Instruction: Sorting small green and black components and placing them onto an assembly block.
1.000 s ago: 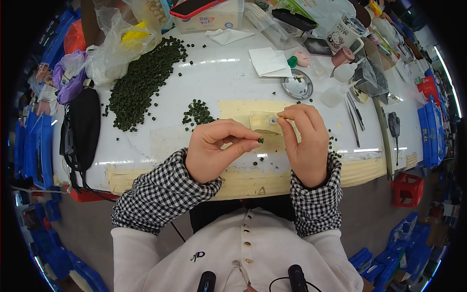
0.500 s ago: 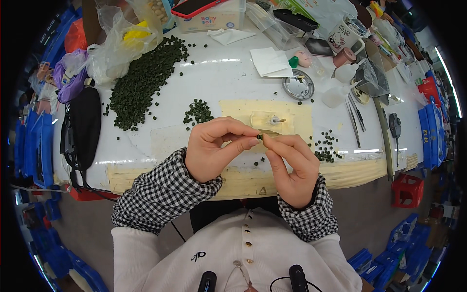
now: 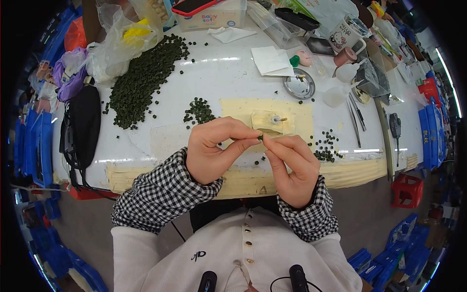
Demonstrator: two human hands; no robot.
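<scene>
Between the fingertips of both hands is a tiny dark green piece, held over the table's near part. My left hand pinches it between thumb and forefinger. From the other side my right hand meets it with closed fingertips. Just beyond them, a small fixture with a metal pin stands on a taped, cream-coloured pad. A small heap of similar green pieces lies beyond my left hand. More loose pieces are scattered to the right of my right hand.
A large dark green pile spreads over the table's left, beside plastic bags and a black pouch. At right are a round metal dish, tweezers, squeeze bottles and a mug. Cream tape covers the table's front edge.
Both hands stay almost in place, with only slight finger movement around the small green piece. The rest of the table looks the same.
</scene>
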